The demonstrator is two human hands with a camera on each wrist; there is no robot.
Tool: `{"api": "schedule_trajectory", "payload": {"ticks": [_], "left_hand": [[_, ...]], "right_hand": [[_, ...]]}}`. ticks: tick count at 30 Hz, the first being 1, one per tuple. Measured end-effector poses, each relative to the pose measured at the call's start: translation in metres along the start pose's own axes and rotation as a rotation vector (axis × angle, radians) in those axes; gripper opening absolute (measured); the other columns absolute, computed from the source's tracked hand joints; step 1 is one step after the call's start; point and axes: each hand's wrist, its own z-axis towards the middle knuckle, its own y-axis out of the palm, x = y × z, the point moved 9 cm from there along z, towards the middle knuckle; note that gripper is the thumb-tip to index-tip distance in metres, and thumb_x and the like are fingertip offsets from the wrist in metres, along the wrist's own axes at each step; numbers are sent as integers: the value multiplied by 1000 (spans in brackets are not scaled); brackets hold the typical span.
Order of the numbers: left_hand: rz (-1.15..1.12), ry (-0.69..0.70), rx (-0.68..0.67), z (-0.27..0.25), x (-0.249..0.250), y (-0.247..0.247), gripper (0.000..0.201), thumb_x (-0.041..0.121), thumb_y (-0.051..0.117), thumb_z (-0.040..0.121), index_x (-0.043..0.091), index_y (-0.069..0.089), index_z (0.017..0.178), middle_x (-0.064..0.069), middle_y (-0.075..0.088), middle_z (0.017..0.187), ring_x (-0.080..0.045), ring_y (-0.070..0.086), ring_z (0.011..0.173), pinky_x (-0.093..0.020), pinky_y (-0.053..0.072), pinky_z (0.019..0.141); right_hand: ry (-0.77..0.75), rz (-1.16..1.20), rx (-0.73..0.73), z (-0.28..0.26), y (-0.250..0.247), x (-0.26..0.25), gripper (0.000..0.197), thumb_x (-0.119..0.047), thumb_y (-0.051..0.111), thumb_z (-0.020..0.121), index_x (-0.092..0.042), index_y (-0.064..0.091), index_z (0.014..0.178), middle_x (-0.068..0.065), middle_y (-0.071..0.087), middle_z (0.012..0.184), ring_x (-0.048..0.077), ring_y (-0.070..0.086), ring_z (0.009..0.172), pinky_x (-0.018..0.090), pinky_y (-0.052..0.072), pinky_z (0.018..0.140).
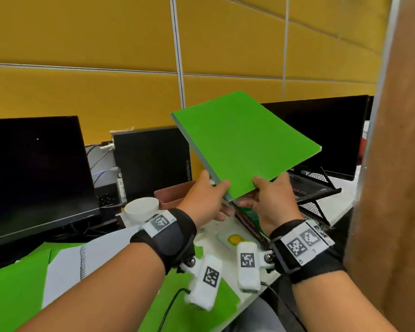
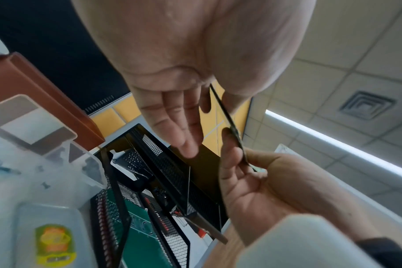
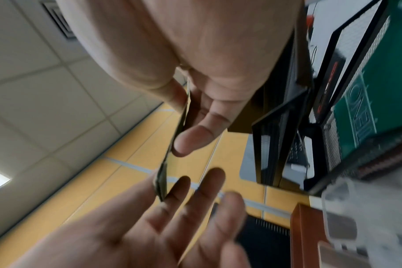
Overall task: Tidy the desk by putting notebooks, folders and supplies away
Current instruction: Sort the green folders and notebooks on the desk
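A: Right hand [image 1: 272, 201]?
B: Pinching the near edge of the green folder [image 1: 246, 143], thumb on top, fingers beneath.
A: Left hand [image 1: 205, 200]?
B: Gripping the near left corner, thumb above, fingers straight underneath.
A: Folder itself?
B: Closed, flat, bright green, plain cover. Tilted up, held in the air above the black mesh rack [image 1: 315, 188] on the desk [image 1: 343, 204].

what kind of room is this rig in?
Likely an office cubicle: yellow fabric partition panels, dark monitors on a white desk, a black mesh paper tray, and a tiled ceiling.
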Motion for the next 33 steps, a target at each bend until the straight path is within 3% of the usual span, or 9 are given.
{"api": "schedule_trajectory", "payload": {"ticks": [3,6,12,16,18,21,24,28,33], "left_hand": [[188,71,-83,13,6,23,27,36,56,102,14,52,116,-8,65,107,-26,70,82,-35,52,68],[424,134,-166,21,8,44,42,40,62,98,25,51,137,1,61,131,-21,64,109,-34,51,93],[718,239,-224,36,3,73,55,36,62,98,28,45,149,1,44,155,-20,46,138,-33,39,113],[736,247,-259,49,-11,88,66,36,62,98,31,33,157,2,27,166,-18,28,151,-34,27,122],[728,262,-256,53,-14,94,71,36,62,97,36,26,159,3,18,169,-17,20,154,-34,22,124],[750,236,-268,59,-18,102,65,37,61,98,41,32,156,4,12,170,-20,21,154,-34,24,122],[781,207,-257,65,-21,104,57,37,62,97,42,43,151,4,9,170,-23,23,154,-34,25,120],[794,201,-272,70,-24,104,55,39,63,97,43,46,149,4,6,171,-23,24,153,-32,25,119],[810,184,-288,68,-23,107,52,46,64,95,49,48,145,1,1,171,-23,22,154,-34,27,119]], "right_hand": [[-7,-17,126,15,-39,-11,21,-6,49,105,-13,38,121,25,49,132,30,66,63,33,55,47],[-6,-54,227,29,-78,-14,19,-6,46,106,-15,37,120,27,47,133,27,65,62,33,54,46],[45,-96,297,43,-116,10,28,-4,40,108,-11,38,135,23,56,109,25,66,57,28,49,37],[73,-64,357,51,-131,23,34,-5,41,108,-13,36,141,22,49,128,27,67,59,30,52,41],[41,-75,379,53,-137,22,31,-6,41,108,-18,38,137,15,48,126,28,69,61,32,54,43],[10,-131,352,55,-136,23,22,-9,42,109,-17,42,130,12,54,119,29,70,60,32,53,44],[-1,-236,297,60,-133,27,6,-17,49,108,-15,48,114,14,61,93,24,66,49,29,49,40],[-21,-426,295,63,-138,31,42,-36,61,102,-3,61,75,11,59,61,21,49,39,31,46,46],[12,-466,323,61,-144,43,46,-44,69,94,-9,65,65,5,53,51,22,44,34,32,43,46]]}}
